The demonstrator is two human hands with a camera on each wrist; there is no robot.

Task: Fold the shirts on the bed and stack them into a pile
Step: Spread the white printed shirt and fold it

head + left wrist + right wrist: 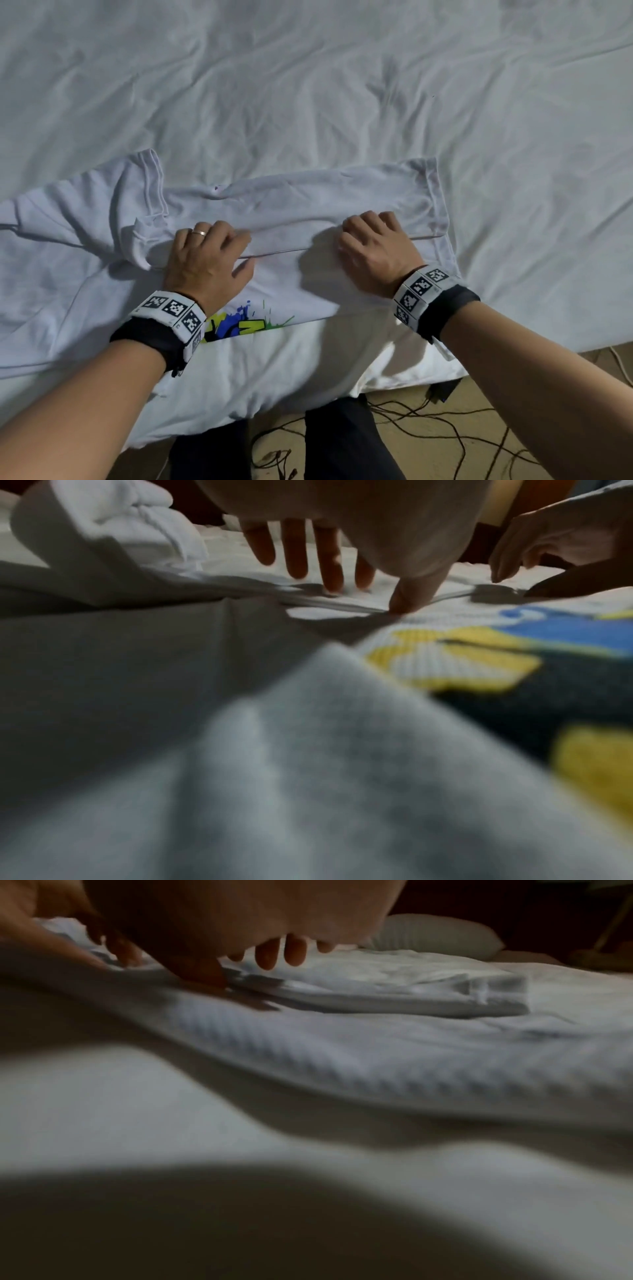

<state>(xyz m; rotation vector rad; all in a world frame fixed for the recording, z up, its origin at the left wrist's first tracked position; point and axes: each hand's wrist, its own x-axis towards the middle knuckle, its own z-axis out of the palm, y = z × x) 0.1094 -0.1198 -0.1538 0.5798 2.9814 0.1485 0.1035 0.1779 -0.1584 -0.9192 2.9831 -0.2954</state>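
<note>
Over on the left the white shirt (284, 281) was lying across the near edge of the bed (308, 85), one sleeve (144, 192) bunched up and a blue, yellow and green print (239, 325) poking out by the left wrist. The left hand (205, 260) sat palm down on the shirt's folded-over edge with fingers (298, 550) straight and a bit spread, thumb tip touching the hem. Further right, the right hand (375, 250) rested on that same fold, fingers bent at the knuckles, though I couldn't tell if it was actually pinching the cloth.
</note>
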